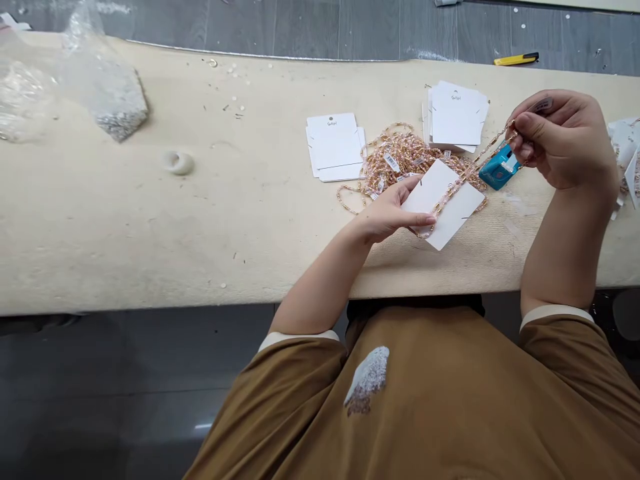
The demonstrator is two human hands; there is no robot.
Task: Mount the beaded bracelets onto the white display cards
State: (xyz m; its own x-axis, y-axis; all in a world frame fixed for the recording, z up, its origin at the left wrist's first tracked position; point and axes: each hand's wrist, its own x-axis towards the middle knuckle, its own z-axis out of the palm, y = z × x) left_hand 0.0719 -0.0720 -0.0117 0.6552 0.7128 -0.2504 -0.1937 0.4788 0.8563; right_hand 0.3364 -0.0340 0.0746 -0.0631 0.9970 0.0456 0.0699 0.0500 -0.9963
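My left hand grips a white jewelry card by its left edge, thumb on top. Across that card runs a pink and gold beaded necklace, its lower end under or beside the thumb. The necklace's other end is pinched in my right hand, raised to the upper right, so the strand stretches between both hands. Behind the card lies a tangled pile of similar beaded necklaces with small white tags. Close below my right hand sits a blue tape dispenser.
Stacks of white cards and more cards flank the pile. A yellow cutter lies at the far edge. To the left are a roll of tape and a clear bag of small pieces. Plastic packets sit far right.
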